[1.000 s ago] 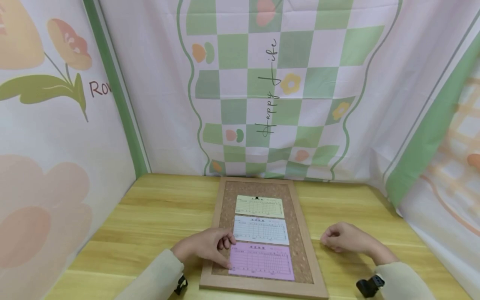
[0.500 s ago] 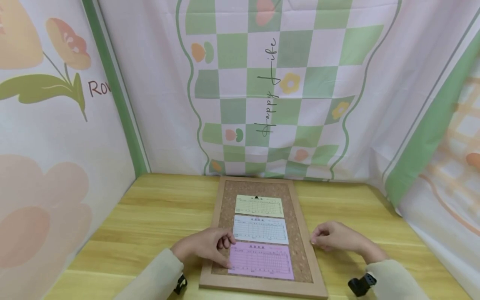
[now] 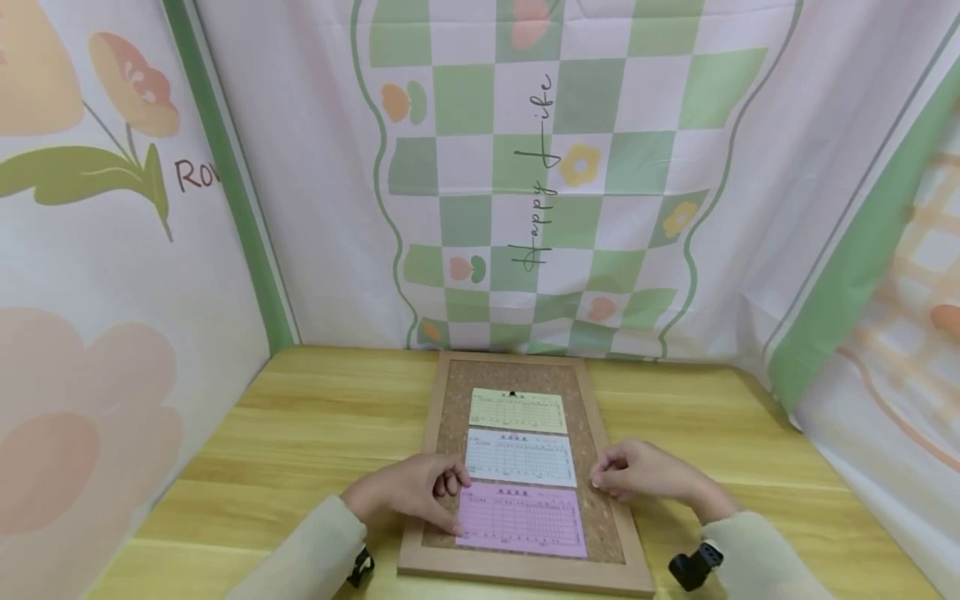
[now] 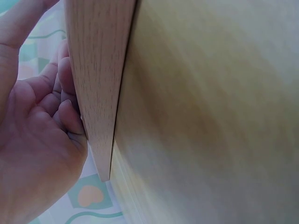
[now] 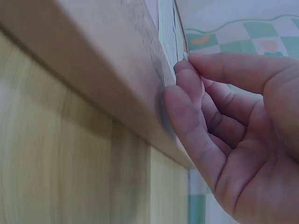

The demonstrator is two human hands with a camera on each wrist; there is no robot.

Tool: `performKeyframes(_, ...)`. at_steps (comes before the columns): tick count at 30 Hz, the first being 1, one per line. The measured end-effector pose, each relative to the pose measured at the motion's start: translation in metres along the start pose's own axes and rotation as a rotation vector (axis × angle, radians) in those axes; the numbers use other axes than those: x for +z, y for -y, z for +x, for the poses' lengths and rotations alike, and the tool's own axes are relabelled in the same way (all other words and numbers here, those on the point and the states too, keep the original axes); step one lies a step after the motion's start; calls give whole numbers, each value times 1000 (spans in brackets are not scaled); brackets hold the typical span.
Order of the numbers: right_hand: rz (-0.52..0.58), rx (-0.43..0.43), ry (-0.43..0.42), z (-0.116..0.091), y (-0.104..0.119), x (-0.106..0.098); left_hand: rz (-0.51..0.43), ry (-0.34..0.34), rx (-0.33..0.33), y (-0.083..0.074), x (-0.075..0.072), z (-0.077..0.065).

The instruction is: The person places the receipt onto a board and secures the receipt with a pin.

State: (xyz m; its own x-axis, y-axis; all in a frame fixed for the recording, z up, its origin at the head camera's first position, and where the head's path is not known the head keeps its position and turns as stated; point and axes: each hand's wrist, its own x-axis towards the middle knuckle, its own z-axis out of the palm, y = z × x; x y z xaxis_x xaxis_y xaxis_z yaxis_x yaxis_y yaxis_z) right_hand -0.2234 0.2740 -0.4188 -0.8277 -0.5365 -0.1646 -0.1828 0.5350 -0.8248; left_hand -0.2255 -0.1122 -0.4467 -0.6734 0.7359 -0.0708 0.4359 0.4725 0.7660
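On a wood-framed cork board (image 3: 607, 533) lie three printed slips in a column: yellow (image 3: 517, 412), pale blue (image 3: 521, 458) and pink (image 3: 521, 522). A small black pin (image 3: 512, 393) sits at the yellow slip's top edge. My left hand (image 3: 412, 490) rests over the board's left frame, thumb at the pink slip's lower left edge, other fingers bent near its upper left corner. Over the right frame, my right hand (image 3: 651, 475) has thumb and forefinger together, pinching a small whitish piece (image 5: 185, 56) mostly hidden by the fingertips.
The board lies on a yellow wood-grain table (image 3: 300, 417). A white curtain with a green check print (image 3: 540, 208) hangs behind the table, with printed cloth on both sides. Each wrist wears a black device (image 3: 693, 568).
My right hand has moved left from the bare table over the board's right frame, its fingertips now close to the blue and pink slips. The left hand stays in place.
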Motion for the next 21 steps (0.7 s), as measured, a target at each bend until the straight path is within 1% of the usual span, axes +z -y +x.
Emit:
performKeyframes(5, 17, -10, 16, 8, 8, 8, -14, 2, -4, 0, 0, 0)
performKeyframes(15, 48, -27, 49, 27, 21, 23, -2, -3, -1, 1, 0, 0)
performKeyframes(18, 37, -43, 52, 33, 25, 28, -11, -3, -9, 0, 0, 0)
performKeyframes(21, 52, -43, 45, 38, 27, 34, -18, -3, -11, -1, 0, -1)
